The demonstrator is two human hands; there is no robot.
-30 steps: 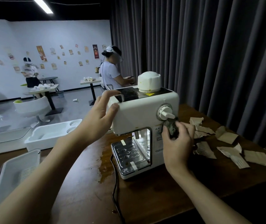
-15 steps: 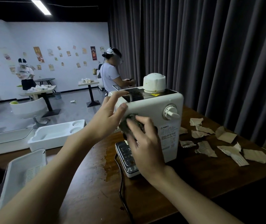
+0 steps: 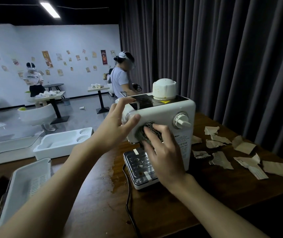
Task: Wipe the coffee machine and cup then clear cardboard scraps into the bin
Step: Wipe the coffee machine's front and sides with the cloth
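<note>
R hand (image 3: 163,155) w/ cloth (image 3: 147,130) on coffee machine (image 3: 164,115) front

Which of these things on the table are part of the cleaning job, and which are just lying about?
Part of the job:
coffee machine
cloth under the right hand
cup
cardboard scraps

Lying about:
white trays
black cord

coffee machine (image 3: 161,115) | yellow warning triangle on top | side print illegible
</note>
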